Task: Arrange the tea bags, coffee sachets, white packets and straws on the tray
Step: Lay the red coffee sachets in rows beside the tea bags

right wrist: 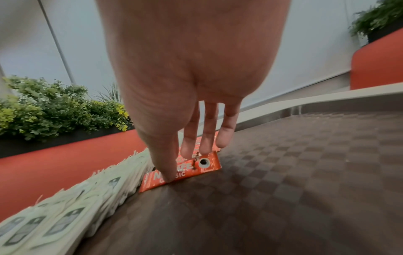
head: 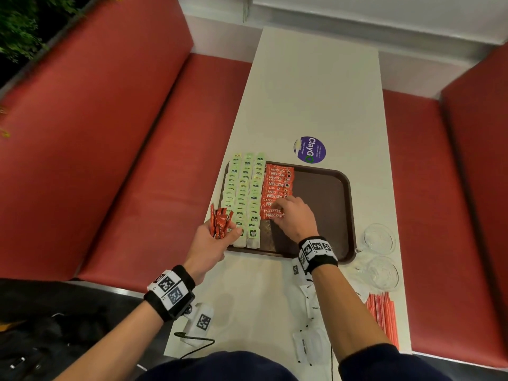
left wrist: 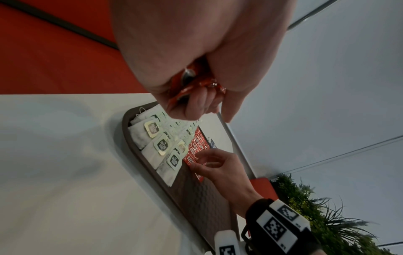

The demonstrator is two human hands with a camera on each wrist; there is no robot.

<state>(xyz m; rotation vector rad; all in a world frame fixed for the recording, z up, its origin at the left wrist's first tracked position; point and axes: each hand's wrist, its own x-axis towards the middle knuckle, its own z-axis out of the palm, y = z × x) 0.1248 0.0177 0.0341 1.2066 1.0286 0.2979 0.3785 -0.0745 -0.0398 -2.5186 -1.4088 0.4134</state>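
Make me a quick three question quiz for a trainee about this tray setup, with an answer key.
1. True or false: the left hand grips a bunch of coffee sachets.
2. Which items are still off the tray? A) tea bags B) straws C) both
3. Fill in: the right hand is placing a sachet at the near end of the ____ row.

Key: 1 true. 2 B, the straws lie on the table. 3 coffee sachet.
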